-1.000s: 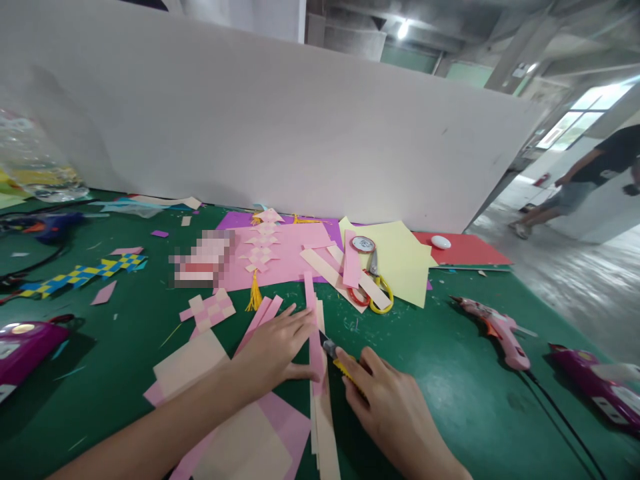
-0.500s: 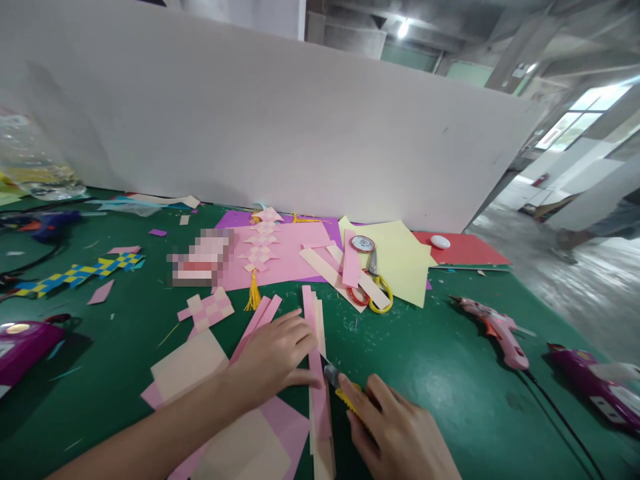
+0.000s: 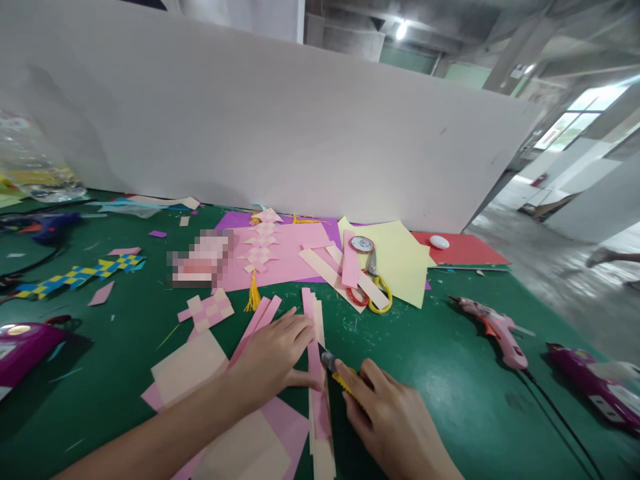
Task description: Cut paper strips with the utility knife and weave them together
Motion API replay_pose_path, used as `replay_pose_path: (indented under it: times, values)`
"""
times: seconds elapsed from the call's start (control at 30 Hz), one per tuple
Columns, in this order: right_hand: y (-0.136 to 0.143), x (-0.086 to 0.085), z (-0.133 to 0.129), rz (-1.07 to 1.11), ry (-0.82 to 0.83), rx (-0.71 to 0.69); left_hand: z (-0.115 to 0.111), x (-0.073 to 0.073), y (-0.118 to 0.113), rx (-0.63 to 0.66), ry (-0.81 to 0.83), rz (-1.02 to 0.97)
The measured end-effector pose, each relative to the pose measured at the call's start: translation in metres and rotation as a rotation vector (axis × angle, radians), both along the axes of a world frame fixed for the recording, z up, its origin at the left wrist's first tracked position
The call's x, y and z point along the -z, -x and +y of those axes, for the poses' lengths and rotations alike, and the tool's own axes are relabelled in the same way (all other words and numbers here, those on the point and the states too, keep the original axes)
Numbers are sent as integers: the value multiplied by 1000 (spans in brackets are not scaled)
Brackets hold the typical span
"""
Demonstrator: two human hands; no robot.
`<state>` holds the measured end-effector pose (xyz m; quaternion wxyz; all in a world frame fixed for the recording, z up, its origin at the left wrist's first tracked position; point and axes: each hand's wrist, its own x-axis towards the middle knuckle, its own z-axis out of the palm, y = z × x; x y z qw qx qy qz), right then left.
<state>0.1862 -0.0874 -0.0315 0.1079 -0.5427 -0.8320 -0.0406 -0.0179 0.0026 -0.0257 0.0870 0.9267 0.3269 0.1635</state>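
"What's each hand doing?"

"The right hand [image 3: 387,413] has its fingers wrapped tight around a yellow knife [image 3: 329,361]. The left hand [image 3: 273,350] isn't grabbing anything. Its fingers are spread away from the thumb, and it rests on the long pink strip [image 3: 316,373]."

"Where's that strip?"

"In the middle of the green bench [image 3: 450,373], lying on top of some cream strips [image 3: 324,457]. It points from the near side to the far side."

"Did anything just change?"

"Yes! A second ago the pink strip stuck out much more at the far end. Now it has slid nearer, so its far end is closer to level with the cream ones. The left fingers have curled in a bit too."

"And the knife?"

"Half a second ago it was nearer to us. Now it's a little farther along, with its tip right by the strip's right edge. I can't tell if the tip touches the paper."

"So what does that mean for the work?"

"I think the strip is lined up better now, and the blade is in a good spot beside it. But those left fingers are very near the blade, so a slip could hurt."

"What's close by?"

"Two more pink strips [image 3: 255,330] to the left, and scissors [image 3: 381,297] on the far right side of the knife."
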Motion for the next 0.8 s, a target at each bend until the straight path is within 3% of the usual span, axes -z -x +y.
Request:
replay_pose_path:
  times: [0.23, 0.8]
  values:
    - [2, -3, 14, -6, 69, 41, 0, 0, -1, -1, -13, 27]
    - [1, -5, 29, -16, 59, 37, 1, -3, 0, 41, -59, 3]
